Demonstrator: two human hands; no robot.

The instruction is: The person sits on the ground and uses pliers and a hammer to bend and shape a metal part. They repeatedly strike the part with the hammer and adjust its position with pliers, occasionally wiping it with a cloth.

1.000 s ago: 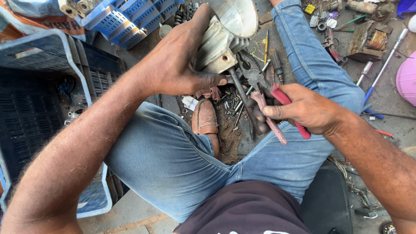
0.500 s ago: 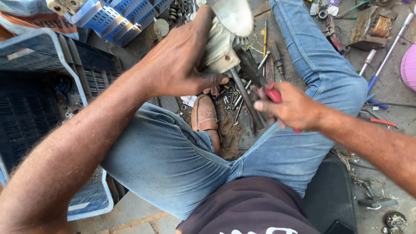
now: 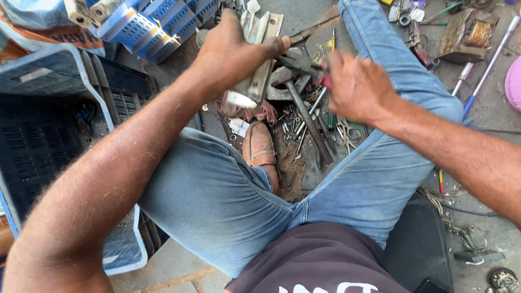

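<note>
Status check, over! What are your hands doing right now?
Left hand clamped on grey metal part. Right hand holds red-handled pliers, nose at part. Hammer and loose tools below.

— What lies at nine o'clock?
— A dark blue slatted plastic crate; at eleven, a lighter blue perforated plastic crate.
— And at the centre?
— A brown leather shoe on dirt, with a hammer and loose scattered screws just beside it.
— At two o'clock?
— A rusty coil-wound metal part and a pink round plastic lid.

Bright even daylight, soft shadows, wide-angle edge distortion.
</note>
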